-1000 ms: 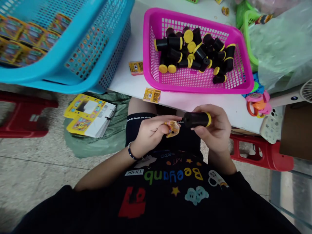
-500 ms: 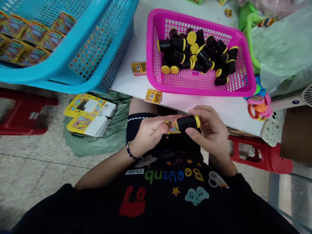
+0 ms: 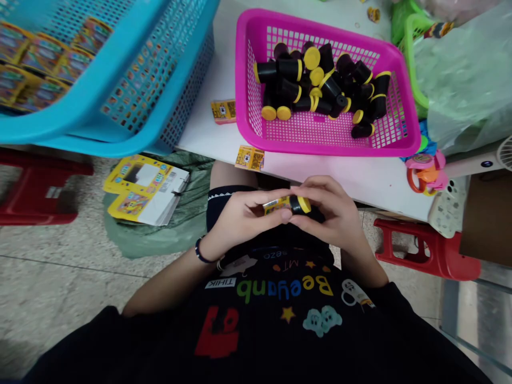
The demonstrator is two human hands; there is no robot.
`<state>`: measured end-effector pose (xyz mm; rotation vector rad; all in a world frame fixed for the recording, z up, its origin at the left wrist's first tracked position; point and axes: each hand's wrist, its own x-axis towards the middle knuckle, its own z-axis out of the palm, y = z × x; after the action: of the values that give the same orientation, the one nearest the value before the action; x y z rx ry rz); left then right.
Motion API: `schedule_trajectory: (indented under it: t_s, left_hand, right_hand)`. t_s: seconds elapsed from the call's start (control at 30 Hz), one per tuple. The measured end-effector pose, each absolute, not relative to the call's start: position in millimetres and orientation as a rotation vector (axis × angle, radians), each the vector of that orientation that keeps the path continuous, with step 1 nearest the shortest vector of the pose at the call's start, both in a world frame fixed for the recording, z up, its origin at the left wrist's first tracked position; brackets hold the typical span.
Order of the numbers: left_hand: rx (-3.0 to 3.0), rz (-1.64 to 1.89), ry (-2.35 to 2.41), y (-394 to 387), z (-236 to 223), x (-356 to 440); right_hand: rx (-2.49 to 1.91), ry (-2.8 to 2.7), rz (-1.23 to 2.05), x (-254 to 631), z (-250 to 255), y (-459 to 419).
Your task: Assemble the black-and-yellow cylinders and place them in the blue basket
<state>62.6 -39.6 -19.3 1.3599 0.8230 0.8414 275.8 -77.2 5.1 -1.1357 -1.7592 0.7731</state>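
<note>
My left hand (image 3: 244, 217) and my right hand (image 3: 330, 209) meet above my lap, both holding a short black tube with a yellow cap (image 3: 299, 205). A printed yellow label (image 3: 275, 205) lies around the tube's left end, partly hidden by my fingers. Ahead of my hands, a pink plastic basket (image 3: 324, 145) on the white table holds several loose black tubes with yellow caps (image 3: 316, 80).
A blue basket (image 3: 100, 125) of printed packets overhangs the table's left side. Small labels (image 3: 250, 158) lie on the white table (image 3: 352, 178). Yellow cards (image 3: 144, 189) rest on a green sack (image 3: 160, 242) on the floor. A red stool (image 3: 430, 250) stands at right.
The label, curled in my left hand a second ago, now lies around the tube's end. My hands have moved closer together, and the tube sits lower and further left.
</note>
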Motion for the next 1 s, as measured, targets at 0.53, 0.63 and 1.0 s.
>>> schedule_trajectory:
  t_s: [0.53, 0.63, 1.0]
  left_hand:
    - [1.298, 1.121, 0.61, -47, -30, 73]
    - [1.33, 1.173, 0.609, -49, -29, 75]
    - [1.54, 1.295, 0.704, -57, -33, 82]
  right_hand:
    - [-0.846, -1.425, 0.932, 267, -16, -78]
    - [-0.797, -1.477, 0.812, 271, -17, -78]
    - [-0.878, -1.591, 0.309, 267, -17, -87]
